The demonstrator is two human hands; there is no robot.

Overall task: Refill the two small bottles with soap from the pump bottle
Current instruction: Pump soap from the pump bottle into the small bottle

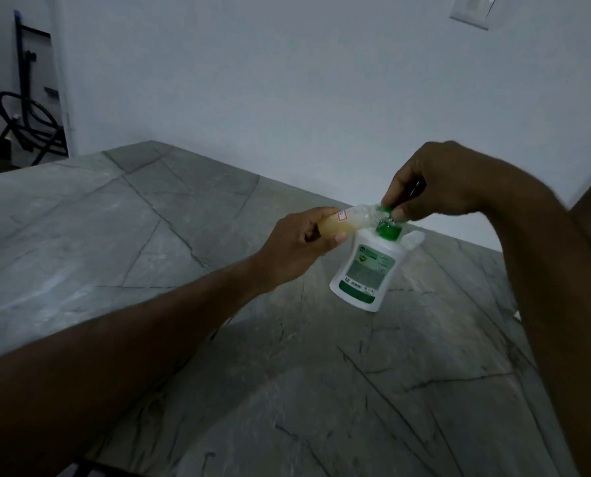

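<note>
A white pump bottle (366, 270) with a green label and green pump head (388, 226) stands on the grey marble table (149, 242). My left hand (297, 246) holds a small clear bottle (349, 220) tilted almost flat, yellowish soap in its lower part, its mouth at the pump's nozzle. My right hand (435, 187) is on top of the green pump head, fingers closed over it. A second small clear bottle (413, 239) shows partly behind the pump bottle, to its right.
A white wall rises just behind the table, with a switch plate (473, 10) at the top right. A dark metal stand with hoses (29, 108) is in the far left corner. A small white object (517, 315) peeks out beside my right forearm.
</note>
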